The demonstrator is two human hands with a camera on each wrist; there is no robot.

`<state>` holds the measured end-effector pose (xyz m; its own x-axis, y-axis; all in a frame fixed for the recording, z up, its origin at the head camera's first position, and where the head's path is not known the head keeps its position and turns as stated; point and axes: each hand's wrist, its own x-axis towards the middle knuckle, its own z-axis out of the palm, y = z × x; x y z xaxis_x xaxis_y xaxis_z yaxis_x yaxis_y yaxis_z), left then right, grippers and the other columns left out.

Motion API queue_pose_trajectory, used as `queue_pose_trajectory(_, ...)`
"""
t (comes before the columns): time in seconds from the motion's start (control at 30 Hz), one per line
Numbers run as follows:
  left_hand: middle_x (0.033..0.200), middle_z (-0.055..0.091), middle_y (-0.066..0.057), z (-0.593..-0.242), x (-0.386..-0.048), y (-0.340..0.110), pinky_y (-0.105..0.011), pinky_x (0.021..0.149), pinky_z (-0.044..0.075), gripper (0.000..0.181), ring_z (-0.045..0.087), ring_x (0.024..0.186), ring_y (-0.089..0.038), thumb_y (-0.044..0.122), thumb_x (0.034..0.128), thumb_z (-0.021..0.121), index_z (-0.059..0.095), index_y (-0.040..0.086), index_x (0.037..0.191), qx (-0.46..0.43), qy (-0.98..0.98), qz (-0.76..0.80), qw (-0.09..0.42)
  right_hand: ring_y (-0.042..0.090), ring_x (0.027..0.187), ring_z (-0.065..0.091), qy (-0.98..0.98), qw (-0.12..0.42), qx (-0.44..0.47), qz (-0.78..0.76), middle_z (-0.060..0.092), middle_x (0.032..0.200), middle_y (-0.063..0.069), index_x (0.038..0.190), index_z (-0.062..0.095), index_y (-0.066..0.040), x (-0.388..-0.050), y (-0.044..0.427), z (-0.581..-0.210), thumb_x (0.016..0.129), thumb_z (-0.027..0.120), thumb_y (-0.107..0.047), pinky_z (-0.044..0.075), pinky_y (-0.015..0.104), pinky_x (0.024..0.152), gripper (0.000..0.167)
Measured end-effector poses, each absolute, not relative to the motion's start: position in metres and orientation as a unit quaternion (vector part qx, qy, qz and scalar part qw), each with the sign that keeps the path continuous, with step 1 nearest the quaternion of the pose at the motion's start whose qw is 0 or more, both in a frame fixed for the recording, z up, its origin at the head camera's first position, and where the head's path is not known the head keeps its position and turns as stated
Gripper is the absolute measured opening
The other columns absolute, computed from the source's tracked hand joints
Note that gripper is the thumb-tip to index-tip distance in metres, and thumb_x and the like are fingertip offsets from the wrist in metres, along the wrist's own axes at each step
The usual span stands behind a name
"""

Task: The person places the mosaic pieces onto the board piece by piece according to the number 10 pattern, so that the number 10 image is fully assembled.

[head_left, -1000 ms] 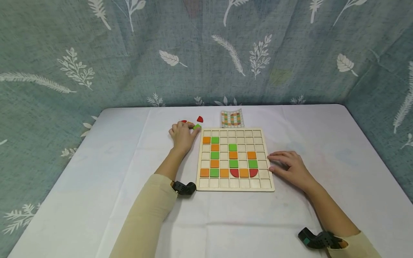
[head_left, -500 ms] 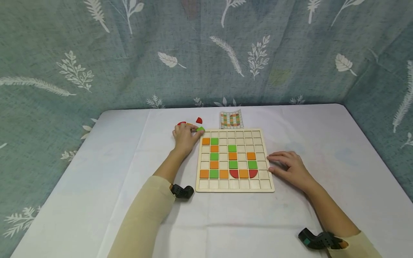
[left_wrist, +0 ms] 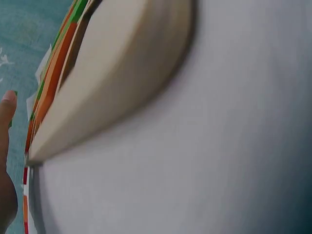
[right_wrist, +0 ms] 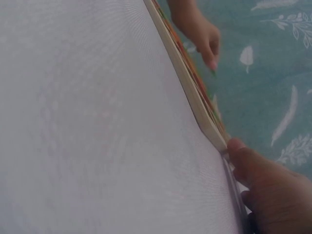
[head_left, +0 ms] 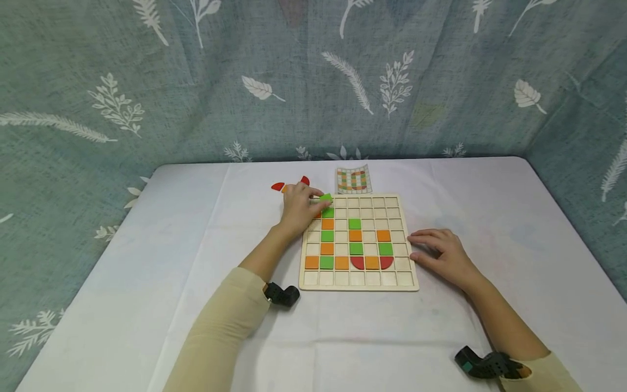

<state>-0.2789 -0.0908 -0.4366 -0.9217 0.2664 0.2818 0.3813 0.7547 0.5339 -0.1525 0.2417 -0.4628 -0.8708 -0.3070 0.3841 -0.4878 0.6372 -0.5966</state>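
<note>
Between thumb and fingers my left hand [head_left: 300,208] pinches a green square tile [head_left: 325,197], raised over the top left of the wooden grid board [head_left: 364,279]. Green and orange squares and two red rounded pieces sit in some of the board's cells. Part of an orange square near the top left corner is covered by my left hand. At the board's right side, my right hand [head_left: 446,256] touches the edge with its fingertips, fingers relaxed; the right wrist view shows its thumb [right_wrist: 236,146] against the board's rim. The left wrist view catches mostly the board's side [left_wrist: 97,87].
Past my left hand lie a red piece [head_left: 277,186], another red piece [head_left: 306,180] and an orange piece [head_left: 284,189], partly hidden. A pattern card [head_left: 354,179] lies just behind the board. White cloth [head_left: 362,337] covers the table; a leaf-print curtain [head_left: 294,109] hangs behind it.
My left hand has carried the green tile rightward, from beside the loose pieces to over the board's top left. The right hand has stayed at the board's edge.
</note>
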Motion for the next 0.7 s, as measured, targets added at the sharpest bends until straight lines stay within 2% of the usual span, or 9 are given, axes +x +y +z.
queue_pose_trajectory(0.5,0.093,0.054,-0.004,-0.431,-0.262,-0.040,-0.038,0.083,0.031,0.032,0.040,0.091,-0.023,0.038,0.0808,0.073,0.071,0.012,0.100,-0.235,-0.919,-0.311,0.065,0.027,0.105,0.047,-0.899,0.121,0.213,0.363,0.063,0.115,0.014,0.110,0.069,-0.005,-0.152,0.242,-0.463,0.075,0.077,-0.012,0.029,0.046,0.088,0.036)
queue_pose_trajectory(0.7,0.093,0.055,-0.001,-0.432,-0.254,-0.018,-0.035,0.083,0.033,0.032,0.042,0.090,-0.019,0.042,0.0804,0.072,0.072,0.016,0.100,-0.248,-0.920,-0.301,0.049,0.027,0.105,0.047,-0.899,0.119,0.210,0.365,0.063,0.115,0.013,0.110,0.070,-0.005,-0.151,0.242,-0.463,0.076,0.077,-0.012,0.029,0.045,0.088,0.036)
